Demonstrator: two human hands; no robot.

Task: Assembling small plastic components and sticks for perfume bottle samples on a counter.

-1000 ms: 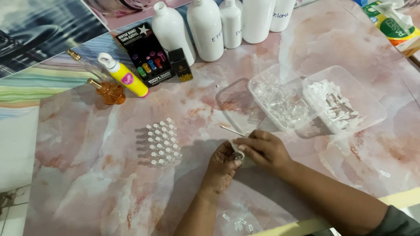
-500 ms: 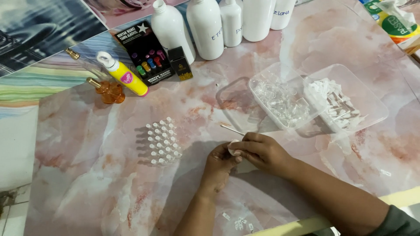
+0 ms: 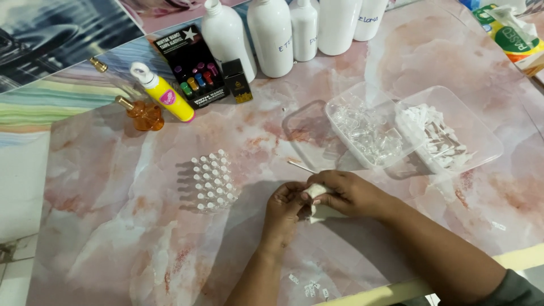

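Observation:
My right hand (image 3: 351, 195) pinches a small white wad (image 3: 320, 198), cotton or tissue, and holds it against the fingertips of my left hand (image 3: 286, 205). The left hand's fingers are curled in towards the wad, and I cannot see whether they hold anything. Both hands hover low over the pink marbled table (image 3: 113, 226), near its front edge. A thin white stick (image 3: 300, 166) lies on the table just beyond my hands, touching neither of them.
A block of clear nail tips on pegs (image 3: 212, 182) stands left of my hands. Behind them are two clear trays (image 3: 362, 127) (image 3: 447, 133) and a flat lid (image 3: 309, 133). White bottles (image 3: 275, 37), a yellow bottle (image 3: 164, 93), an amber bottle (image 3: 141, 113) and black boxes (image 3: 190, 68) line the back.
My hands have closed together and dropped slightly towards me. The white wad now shows between them, pressed on the left fingertips. The stick stays where it was.

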